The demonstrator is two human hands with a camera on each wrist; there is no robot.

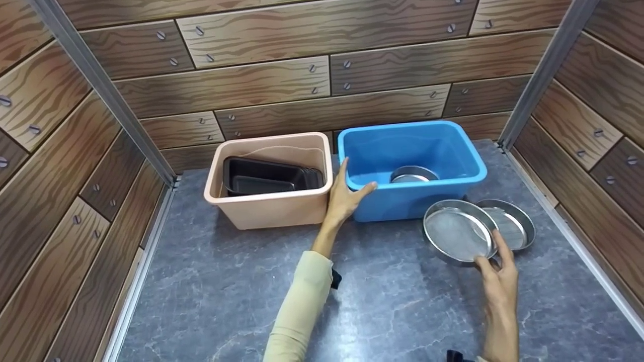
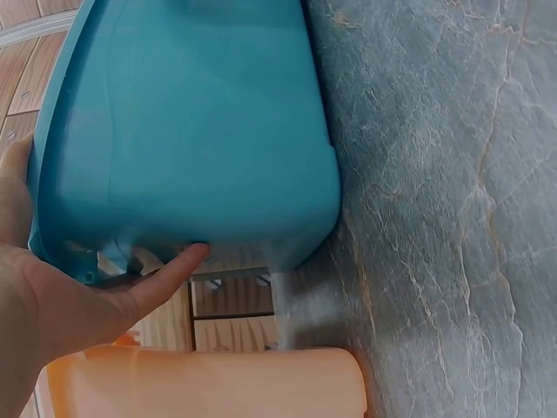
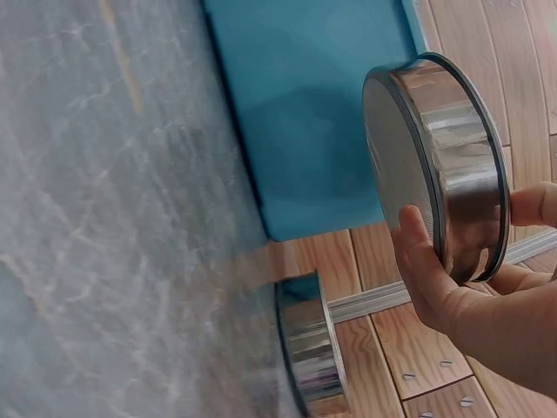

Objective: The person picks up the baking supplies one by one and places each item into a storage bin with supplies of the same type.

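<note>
My right hand [image 1: 500, 281] pinches the edge of a round metal sieve [image 1: 458, 234], thumb on one side and fingers on the other. The sieve is lifted and tilted in front of the blue tub [image 1: 397, 203]; its mesh underside [image 3: 392, 148] shows in the right wrist view. A second sieve [image 1: 518, 229] lies on the floor behind it, partly covered. Another sieve [image 1: 415, 174] sits inside the blue tub, its lower part hidden by the front wall. My left hand [image 1: 344, 201] touches the blue tub's front left corner with thumb and fingers spread and fairly straight.
Left of the blue tub stands a beige tub [image 1: 276, 213] holding several black rectangular baking pans [image 1: 264, 171]. A narrow gap separates the tubs. Wood-patterned walls [image 1: 261, 75] enclose the grey marbled surface [image 1: 216, 286] at the back and both sides.
</note>
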